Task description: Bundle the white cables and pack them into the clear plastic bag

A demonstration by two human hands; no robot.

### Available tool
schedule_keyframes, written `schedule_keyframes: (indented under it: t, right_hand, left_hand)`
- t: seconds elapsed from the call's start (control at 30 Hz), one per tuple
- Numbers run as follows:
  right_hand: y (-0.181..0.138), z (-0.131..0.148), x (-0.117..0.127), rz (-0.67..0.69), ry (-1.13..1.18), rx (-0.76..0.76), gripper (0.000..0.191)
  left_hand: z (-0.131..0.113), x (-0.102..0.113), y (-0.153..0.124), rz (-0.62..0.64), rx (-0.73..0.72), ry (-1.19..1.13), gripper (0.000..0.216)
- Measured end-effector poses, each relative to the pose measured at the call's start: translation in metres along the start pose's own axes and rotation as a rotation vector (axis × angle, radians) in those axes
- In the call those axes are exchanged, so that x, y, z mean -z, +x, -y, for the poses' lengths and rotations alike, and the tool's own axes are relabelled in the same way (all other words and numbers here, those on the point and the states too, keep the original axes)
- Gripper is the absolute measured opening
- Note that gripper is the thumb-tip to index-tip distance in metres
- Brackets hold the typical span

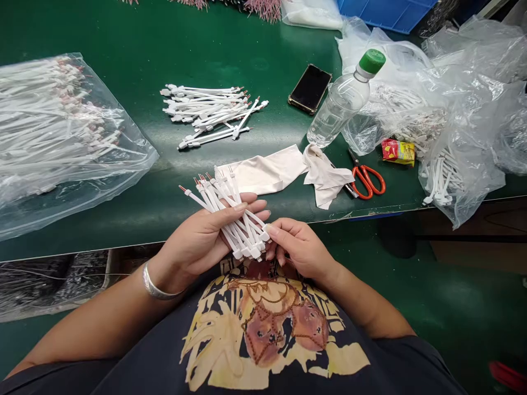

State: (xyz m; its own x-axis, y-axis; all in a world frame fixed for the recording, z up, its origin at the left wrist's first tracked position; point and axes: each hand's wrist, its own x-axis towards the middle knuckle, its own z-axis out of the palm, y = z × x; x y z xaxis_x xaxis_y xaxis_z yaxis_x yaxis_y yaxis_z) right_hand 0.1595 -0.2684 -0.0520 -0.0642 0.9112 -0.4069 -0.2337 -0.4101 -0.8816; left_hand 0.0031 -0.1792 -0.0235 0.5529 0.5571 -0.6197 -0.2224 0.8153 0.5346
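Observation:
A bundle of short white cables [233, 219] with plugs at one end and bare reddish wire tips at the other lies across my left hand [206, 233], the thumb pressed over it. My right hand [294, 244] pinches the plug end of one cable at the right side of the bundle. Just beyond my hands, a cream cloth [267, 170] is spread on the green table [135, 33]. Farther back lies a loose pile of similar white cables [206, 107].
At left lies a clear bag [53, 126] full of white cables. To the right are a phone [310, 88], a green-capped bottle [340, 104], a crumpled cloth [325, 175], red-handled scissors [366, 178], a red-yellow packet [398, 152] and plastic bags [473, 99]. A blue crate [387, 13] stands behind.

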Motion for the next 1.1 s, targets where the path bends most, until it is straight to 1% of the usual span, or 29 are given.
schedule_keyframes:
  t: [0.13, 0.23, 0.37, 0.43, 0.57, 0.67, 0.77, 0.87, 0.9, 0.93, 0.97, 1.0, 1.07, 1.1]
  right_hand:
    - [-0.001, 0.001, -0.001, -0.099, -0.032, 0.076, 0.032]
    - [-0.002, 0.001, -0.001, -0.179, -0.047, 0.102, 0.033]
    - [-0.004, 0.000, 0.000, -0.221, -0.125, 0.157, 0.032]
    - [-0.004, -0.001, -0.001, -0.198, -0.148, 0.166, 0.034]
    - [-0.004, -0.003, -0.002, -0.109, -0.112, 0.112, 0.035]
    - [-0.005, 0.000, -0.001, -0.094, -0.179, 0.118, 0.035]
    - [-0.004, 0.011, 0.004, -0.077, -0.371, 0.219, 0.036]
    - [-0.001, 0.024, 0.009, 0.068, -0.639, 0.373, 0.036]
    - [0.000, 0.027, 0.011, 0.106, -0.690, 0.399, 0.035]
    - [0.001, 0.028, 0.013, 0.114, -0.701, 0.400, 0.035]
    - [0.002, 0.029, 0.014, 0.088, -0.668, 0.375, 0.035]
    - [0.003, 0.028, 0.015, 0.033, -0.595, 0.330, 0.036]
    - [0.004, 0.022, 0.015, -0.083, -0.388, 0.229, 0.037]
    - [0.004, 0.019, 0.014, -0.113, -0.290, 0.190, 0.039]
  left_hand:
    - [-0.002, -0.002, -0.001, -0.017, -0.019, -0.001, 0.024]
    - [-0.002, -0.001, 0.000, -0.009, -0.019, -0.003, 0.023]
    - [-0.002, 0.001, 0.002, 0.005, -0.015, 0.015, 0.023]
    - [-0.001, 0.001, 0.003, 0.020, -0.024, 0.023, 0.022]
    - [0.002, 0.001, 0.004, 0.051, -0.037, 0.023, 0.019]
    - [0.003, 0.001, 0.004, 0.049, -0.027, 0.023, 0.019]
    - [0.001, 0.000, 0.002, 0.054, -0.009, 0.024, 0.019]
    - [-0.003, -0.001, 0.000, 0.061, 0.004, 0.034, 0.017]
    - [-0.004, -0.001, 0.000, 0.063, 0.004, 0.038, 0.017]
    - [-0.005, -0.001, 0.000, 0.066, 0.003, 0.040, 0.016]
    - [-0.006, -0.001, 0.000, 0.070, -0.003, 0.041, 0.016]
    - [-0.007, -0.001, 0.000, 0.072, -0.010, 0.040, 0.017]
    - [-0.008, 0.000, 0.002, 0.070, -0.031, 0.032, 0.019]
    - [-0.009, 0.000, 0.003, 0.063, -0.043, 0.026, 0.020]
